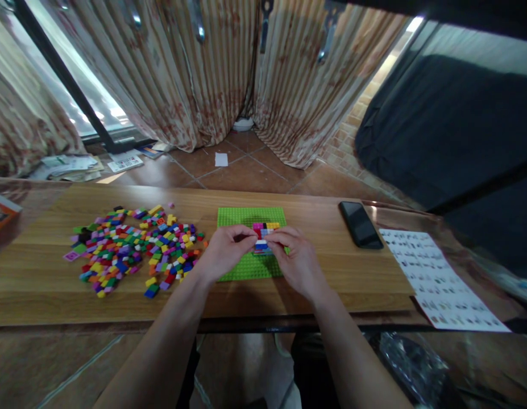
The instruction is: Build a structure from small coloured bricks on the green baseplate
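A green studded baseplate (241, 271) lies on the wooden board in front of me. On it stands a small build of coloured toy bricks (269, 226), with pink, black, yellow, red, blue and white pieces showing. My left hand (229, 250) reaches in from the left, thumb and forefinger pinched at the build's near side. From the right, my right hand (296, 258) meets it with its fingers pinched too. Between the fingertips shows a white brick (261, 242), which both hands seem to grip. The fingers partly cover the build.
A spread of loose bricks (131, 250) lies to the left on the wooden board (331, 284). At the right are a black phone (360, 225) and a printed sheet (442, 278) overhanging the board's edge. Curtains (220, 74) hang beyond the table.
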`<state>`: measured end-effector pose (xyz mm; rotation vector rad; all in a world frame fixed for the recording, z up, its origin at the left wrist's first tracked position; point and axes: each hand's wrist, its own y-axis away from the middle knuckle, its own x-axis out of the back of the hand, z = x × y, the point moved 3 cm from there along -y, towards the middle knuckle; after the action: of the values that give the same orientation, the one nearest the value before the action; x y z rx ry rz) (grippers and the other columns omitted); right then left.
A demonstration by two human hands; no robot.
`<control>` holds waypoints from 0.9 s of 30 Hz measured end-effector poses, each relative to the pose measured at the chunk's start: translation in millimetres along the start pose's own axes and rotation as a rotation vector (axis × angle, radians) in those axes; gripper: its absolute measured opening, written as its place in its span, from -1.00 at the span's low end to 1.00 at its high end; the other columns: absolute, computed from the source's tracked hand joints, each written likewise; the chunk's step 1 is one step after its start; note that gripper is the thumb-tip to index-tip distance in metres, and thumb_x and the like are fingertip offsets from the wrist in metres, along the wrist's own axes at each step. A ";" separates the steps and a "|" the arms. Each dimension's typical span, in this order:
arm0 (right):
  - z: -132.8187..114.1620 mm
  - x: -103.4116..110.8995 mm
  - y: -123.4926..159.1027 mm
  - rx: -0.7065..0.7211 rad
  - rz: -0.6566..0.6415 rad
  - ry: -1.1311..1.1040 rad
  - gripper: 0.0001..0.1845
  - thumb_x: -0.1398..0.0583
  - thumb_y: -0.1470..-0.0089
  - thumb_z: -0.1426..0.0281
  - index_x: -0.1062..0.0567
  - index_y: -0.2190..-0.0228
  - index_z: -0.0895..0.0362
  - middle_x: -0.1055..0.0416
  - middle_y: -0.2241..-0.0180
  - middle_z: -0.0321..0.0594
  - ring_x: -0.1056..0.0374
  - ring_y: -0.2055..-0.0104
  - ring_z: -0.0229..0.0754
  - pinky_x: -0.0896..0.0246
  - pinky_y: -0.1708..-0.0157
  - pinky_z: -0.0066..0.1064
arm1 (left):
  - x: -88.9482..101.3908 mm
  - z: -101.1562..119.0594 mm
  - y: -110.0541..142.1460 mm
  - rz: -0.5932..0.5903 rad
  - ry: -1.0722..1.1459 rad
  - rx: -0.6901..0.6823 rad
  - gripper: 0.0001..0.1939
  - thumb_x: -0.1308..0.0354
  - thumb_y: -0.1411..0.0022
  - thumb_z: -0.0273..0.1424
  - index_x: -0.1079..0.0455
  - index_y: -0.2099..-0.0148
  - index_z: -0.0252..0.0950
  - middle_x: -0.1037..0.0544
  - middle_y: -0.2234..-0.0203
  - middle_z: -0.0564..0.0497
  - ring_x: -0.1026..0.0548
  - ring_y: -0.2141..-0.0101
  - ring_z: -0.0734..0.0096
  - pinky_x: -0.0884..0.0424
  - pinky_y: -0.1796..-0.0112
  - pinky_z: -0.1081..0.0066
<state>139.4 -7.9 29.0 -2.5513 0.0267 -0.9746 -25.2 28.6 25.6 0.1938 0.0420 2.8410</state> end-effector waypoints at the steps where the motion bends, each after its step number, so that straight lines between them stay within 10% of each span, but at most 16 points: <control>1: 0.1 0.2 0.2 -0.003 -0.007 -0.005 -0.80 -0.17 -0.21 0.42 -0.62 0.28 0.01 -0.52 0.25 -0.20 -0.36 0.14 -0.10 -0.29 0.09 -0.23 | 0.0 -0.6 -0.3 0.001 0.001 0.002 -0.86 -0.26 -0.02 -0.34 -0.55 0.40 -0.31 -0.54 0.52 0.03 -0.41 0.49 0.45 -0.30 0.42 0.46; 27: 1.1 1.9 -3.7 -0.040 -0.045 -0.032 -0.82 -0.20 -0.15 0.48 -0.63 0.33 0.06 -0.52 0.30 -0.19 -0.40 0.19 -0.14 -0.28 0.13 -0.29 | -4.3 -11.0 -2.7 0.067 -0.033 -0.002 -0.83 -0.26 -0.01 -0.31 -0.49 0.41 -0.33 -0.50 0.59 0.06 -0.39 0.55 0.48 -0.31 0.49 0.48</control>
<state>141.1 -4.4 30.9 -2.6145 -0.0204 -0.9584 -21.9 29.8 14.0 0.2465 0.0261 2.9039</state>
